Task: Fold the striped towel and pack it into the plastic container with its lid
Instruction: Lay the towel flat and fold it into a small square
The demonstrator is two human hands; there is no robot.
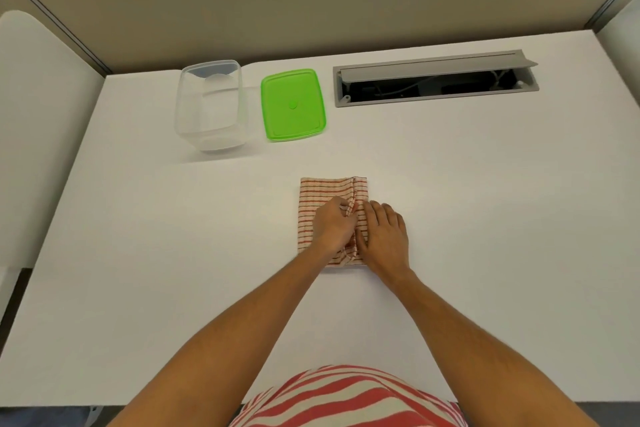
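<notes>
A: Striped towel (323,189) folded small, mid-worktop (138,253). Left hand (333,224) pinches its centre ridge; right hand (384,236) lies flat, fingers together.
B: Handling?
A: Likely light, limp, springs open. Grip both ends. Plastic container (211,107) and green lid (293,105) sit apart, beyond.
B: Writing?
A: None legible.

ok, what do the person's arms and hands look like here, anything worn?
Both forearms are bare: no sleeves show. No gloves, watch or bracelet on the left hand or right hand. A ring cannot be ruled out. Nearest the camera is a red-and-cream striped top.
</notes>
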